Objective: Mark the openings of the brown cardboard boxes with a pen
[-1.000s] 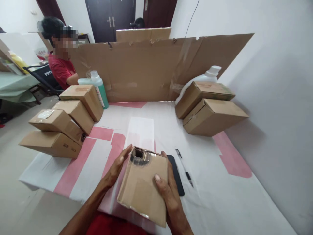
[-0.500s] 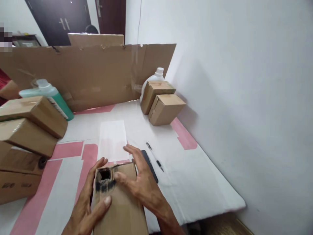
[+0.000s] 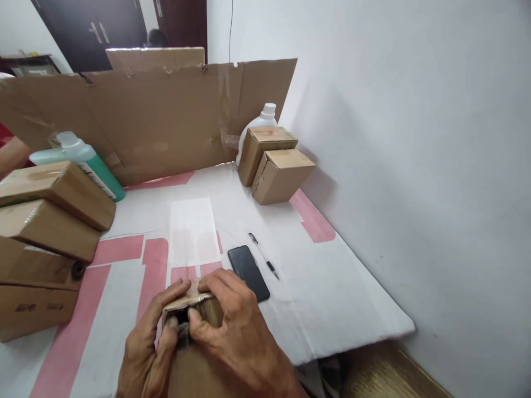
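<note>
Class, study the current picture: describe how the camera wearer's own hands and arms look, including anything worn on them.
The left hand and right hand are bare: no gloves, and no rings on the visible parts of the fingers. Creases show at the knuckles. No sleeve, watch or band is in view; the lower edge cuts off the arms, so anything worn higher cannot be told.

**Cut Off and Covered**

At bottom centre, the edge crops the held box; the left hand and right hand cover part of its top. Far left, four boxes run out of frame. Upper left, only a co-worker's arm shows.
</note>
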`<action>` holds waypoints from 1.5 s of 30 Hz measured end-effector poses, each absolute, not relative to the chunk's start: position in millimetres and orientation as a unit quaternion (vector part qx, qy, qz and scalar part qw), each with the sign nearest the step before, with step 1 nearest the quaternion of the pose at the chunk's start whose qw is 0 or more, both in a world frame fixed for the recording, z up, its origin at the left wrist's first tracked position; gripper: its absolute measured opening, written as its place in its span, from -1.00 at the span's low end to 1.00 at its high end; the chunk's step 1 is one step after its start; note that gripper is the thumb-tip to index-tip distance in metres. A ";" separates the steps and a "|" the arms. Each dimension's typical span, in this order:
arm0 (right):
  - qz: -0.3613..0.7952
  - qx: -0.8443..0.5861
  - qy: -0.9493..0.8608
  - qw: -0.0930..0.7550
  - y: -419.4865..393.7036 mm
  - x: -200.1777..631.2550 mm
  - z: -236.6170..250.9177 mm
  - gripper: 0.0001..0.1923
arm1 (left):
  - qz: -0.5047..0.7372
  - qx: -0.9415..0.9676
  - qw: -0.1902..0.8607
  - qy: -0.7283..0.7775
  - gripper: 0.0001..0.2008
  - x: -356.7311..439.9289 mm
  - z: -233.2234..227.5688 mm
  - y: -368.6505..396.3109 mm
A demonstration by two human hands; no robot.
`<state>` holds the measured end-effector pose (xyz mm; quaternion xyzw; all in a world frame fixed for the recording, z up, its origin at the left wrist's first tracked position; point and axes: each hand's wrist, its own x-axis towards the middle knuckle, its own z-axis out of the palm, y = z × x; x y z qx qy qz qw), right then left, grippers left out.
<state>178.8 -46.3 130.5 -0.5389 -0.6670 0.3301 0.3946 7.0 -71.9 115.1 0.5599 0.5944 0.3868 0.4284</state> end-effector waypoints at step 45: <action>0.469 -0.449 -0.555 0.519 -42.7 205.8 126.6 -0.92 | 0.442 0.511 0.617 0.403 -0.21 9.7 80.9 -56.8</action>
